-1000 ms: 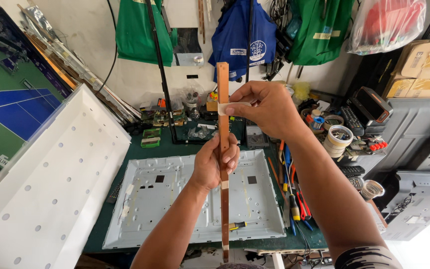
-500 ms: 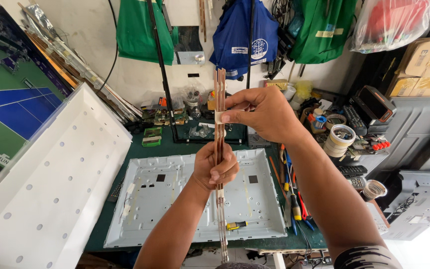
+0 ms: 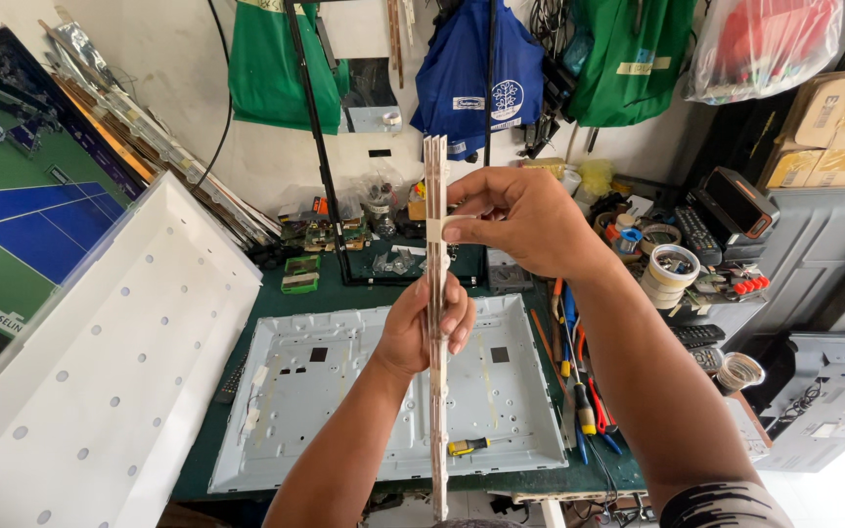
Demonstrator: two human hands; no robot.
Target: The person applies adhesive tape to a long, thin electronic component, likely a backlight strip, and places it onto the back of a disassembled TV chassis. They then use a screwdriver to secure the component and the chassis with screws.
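Both hands hold a bundle of thin LED backlight strips (image 3: 435, 323) upright above the metal TV back panel (image 3: 344, 391). Left hand (image 3: 422, 328) is wrapped closed around mid-length; right hand (image 3: 515, 220) pinches the taped section higher up. Risk: the long unsupported ends could flex, or the strips splay and slip, given only 2 grip points.

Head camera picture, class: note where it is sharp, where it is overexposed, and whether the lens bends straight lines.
Head view: the bundle of thin strips and both hands, left hand and right hand, are sharp; the lower right corner by the grey panel is washed out by bright light; the wide lens bows the white perforated sheet and the edges of the metal back panel; shadows are soft.
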